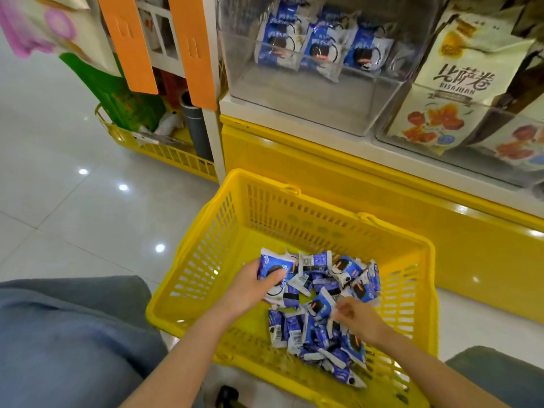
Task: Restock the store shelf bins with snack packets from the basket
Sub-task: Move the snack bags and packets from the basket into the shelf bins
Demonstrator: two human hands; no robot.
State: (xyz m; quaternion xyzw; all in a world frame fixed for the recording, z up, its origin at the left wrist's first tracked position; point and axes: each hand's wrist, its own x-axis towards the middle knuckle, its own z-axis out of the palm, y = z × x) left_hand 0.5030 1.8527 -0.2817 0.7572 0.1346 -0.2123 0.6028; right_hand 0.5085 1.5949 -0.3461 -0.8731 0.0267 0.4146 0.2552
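Left hand (250, 287): a packet (276, 270) is gripped in curled fingers.
Right hand (357, 318): fingers are curled over the pile (312, 334) in the basket (206, 260); hold cannot be told.

Glossy pale grey tiled floor (59, 201), ceiling-light spots reflected in it. Glossy yellow shelf base panel (368, 201) at right.

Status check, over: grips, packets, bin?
Left grip holding a blue packet in the yellow basket. Right grip in the pile, hold unclear. Clear bin part filled, nothing blocking.
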